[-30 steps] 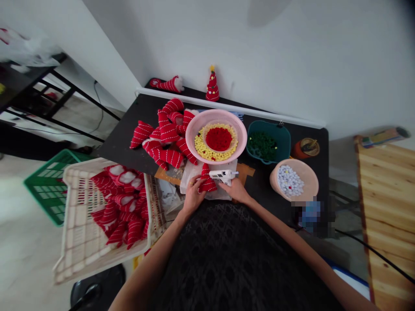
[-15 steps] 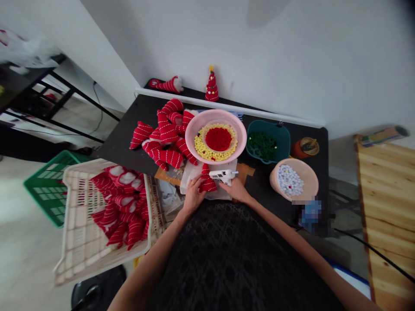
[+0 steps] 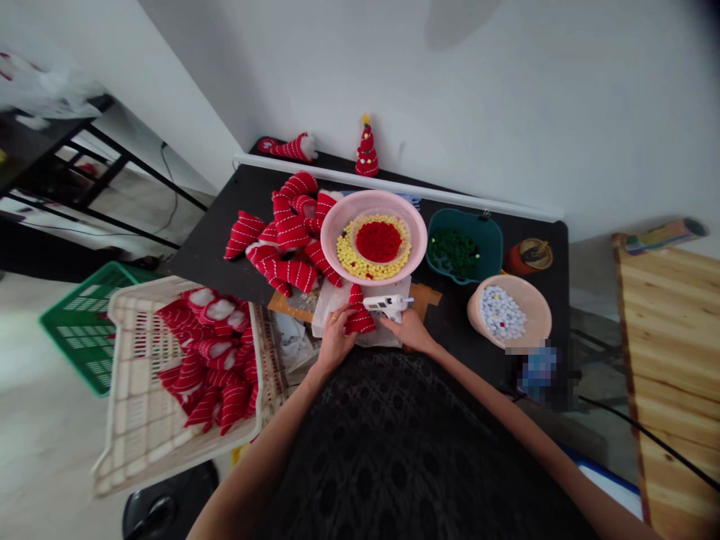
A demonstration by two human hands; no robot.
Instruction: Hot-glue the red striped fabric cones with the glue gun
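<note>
Currently the left hand holds the red striped fabric cone at its fingertips, while just beside them the right hand grips the white glue gun, whose nozzle, if hot, might scorch the fingers should that grip slip.

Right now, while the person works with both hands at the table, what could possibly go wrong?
If the glue gun in the right hand is hot, it might burn the left hand, which holds the red cone close by.

The red balls sit in a small bowl among yellow balls; bumping the pink basket could mix them.
</note>
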